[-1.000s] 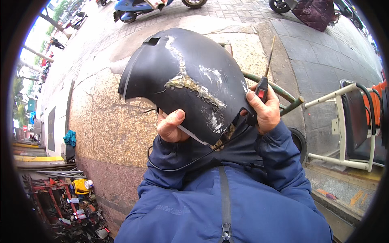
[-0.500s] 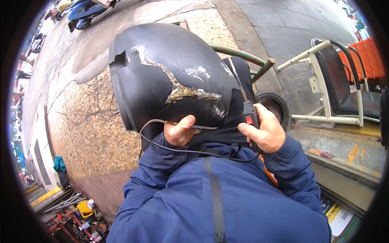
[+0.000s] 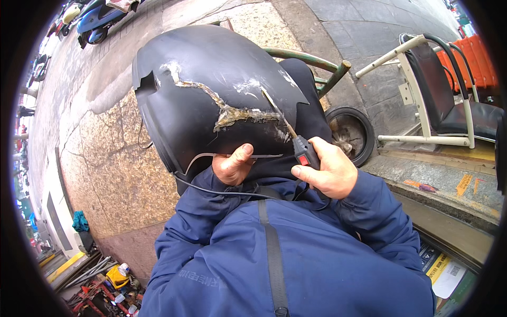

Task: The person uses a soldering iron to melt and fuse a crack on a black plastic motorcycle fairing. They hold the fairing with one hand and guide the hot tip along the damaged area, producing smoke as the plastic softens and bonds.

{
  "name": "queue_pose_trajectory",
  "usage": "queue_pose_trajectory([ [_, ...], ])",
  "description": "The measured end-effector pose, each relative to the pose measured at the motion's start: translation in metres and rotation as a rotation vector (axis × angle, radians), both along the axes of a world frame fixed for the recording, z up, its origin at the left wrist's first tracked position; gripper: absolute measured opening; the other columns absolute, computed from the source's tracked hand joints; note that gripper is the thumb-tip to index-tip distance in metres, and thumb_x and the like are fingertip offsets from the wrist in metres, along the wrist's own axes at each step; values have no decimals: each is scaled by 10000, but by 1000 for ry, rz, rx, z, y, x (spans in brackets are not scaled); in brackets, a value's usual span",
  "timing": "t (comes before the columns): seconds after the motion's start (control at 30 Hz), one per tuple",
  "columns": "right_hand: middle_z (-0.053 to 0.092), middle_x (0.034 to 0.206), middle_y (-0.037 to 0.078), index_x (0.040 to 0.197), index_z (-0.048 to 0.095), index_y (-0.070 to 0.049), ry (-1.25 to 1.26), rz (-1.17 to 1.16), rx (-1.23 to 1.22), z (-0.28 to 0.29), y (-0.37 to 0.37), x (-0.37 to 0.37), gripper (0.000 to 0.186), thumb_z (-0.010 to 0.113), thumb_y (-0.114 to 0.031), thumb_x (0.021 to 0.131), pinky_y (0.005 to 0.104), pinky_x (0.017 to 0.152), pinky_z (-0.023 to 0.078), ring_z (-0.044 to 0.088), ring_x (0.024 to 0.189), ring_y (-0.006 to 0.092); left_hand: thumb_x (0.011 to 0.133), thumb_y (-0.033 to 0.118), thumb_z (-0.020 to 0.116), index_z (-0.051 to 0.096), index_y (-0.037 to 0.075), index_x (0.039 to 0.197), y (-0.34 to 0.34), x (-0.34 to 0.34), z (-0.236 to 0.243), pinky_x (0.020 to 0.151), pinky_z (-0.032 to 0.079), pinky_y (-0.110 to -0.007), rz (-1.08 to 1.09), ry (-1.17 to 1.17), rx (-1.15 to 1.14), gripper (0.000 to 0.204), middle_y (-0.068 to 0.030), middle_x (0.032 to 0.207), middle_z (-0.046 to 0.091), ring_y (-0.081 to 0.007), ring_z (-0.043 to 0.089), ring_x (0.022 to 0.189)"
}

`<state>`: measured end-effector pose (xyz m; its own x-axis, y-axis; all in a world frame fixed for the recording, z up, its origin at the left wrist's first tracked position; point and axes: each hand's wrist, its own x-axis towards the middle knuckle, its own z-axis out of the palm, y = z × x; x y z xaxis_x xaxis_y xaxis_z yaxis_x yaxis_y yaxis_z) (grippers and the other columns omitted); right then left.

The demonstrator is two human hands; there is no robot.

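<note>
A large curved black plastic panel (image 3: 195, 53) rests across my lap. A rough, yellowish melted seam (image 3: 232, 117) branches over it, with whitish scuffs around. My left hand (image 3: 232, 166) is closed at the panel's near edge, thumb on top, gripping a thin pale strip (image 3: 266, 156) that sticks out on both sides of the fist. My right hand (image 3: 332, 169) is wrapped round the black handle of a soldering iron (image 3: 302, 148) with a red switch. Its long metal tip lies over the panel, near the seam's right end; whether it touches, I cannot tell. A dark cable (image 3: 227, 193) runs across my front.
Beyond my lap are green metal tubes (image 3: 335, 79) and a small black wheel (image 3: 364, 134). A pale-framed chair (image 3: 422, 95) with black padding lies to the right, by an orange barrier (image 3: 478, 74). Tools and a yellow item (image 3: 117, 276) crowd the lower left. A blue scooter (image 3: 97, 24) stands far left.
My right hand has moved left with the soldering iron, bringing its tip from beside the panel to over its surface. My left hand stays at the edge. The view has shifted slightly.
</note>
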<state>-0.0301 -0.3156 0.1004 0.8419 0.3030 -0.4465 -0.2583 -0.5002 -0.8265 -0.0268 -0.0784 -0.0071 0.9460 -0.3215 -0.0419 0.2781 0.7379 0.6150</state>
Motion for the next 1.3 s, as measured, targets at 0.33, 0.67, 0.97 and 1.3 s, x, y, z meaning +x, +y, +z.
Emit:
queue_pose_trajectory([
  [0.33,589,700,198,917,537,11,-64,53,-28,2,0,0,401,796,-287,845,418,595,476,596,614,325,960,80,627,488,1,1418,-3,1,4,1108,439,-490,-11,11,-36,485,-170,1361,595,-333,565,1277],
  [0.67,601,712,219,910,527,14,-103,88,-76,4,1,1,412,786,-300,851,436,604,479,613,635,363,941,66,625,474,18,1435,-4,2,1,1122,426,-525,-2,-14,-6,519,-179,1388,576,-351,560,1289],
  [0.97,601,705,225,903,527,17,-87,90,-88,7,3,1,419,794,-299,841,442,592,475,613,631,380,940,68,639,486,23,1429,-4,2,-1,1123,425,-517,-5,-8,-3,514,-173,1383,581,-346,558,1289],
  [1.3,593,695,223,900,536,21,-133,75,-106,6,2,1,425,799,-307,839,440,592,471,600,622,378,950,78,630,493,14,1418,-3,2,-5,1088,462,-509,18,-10,9,492,-178,1364,596,-350,585,1259],
])
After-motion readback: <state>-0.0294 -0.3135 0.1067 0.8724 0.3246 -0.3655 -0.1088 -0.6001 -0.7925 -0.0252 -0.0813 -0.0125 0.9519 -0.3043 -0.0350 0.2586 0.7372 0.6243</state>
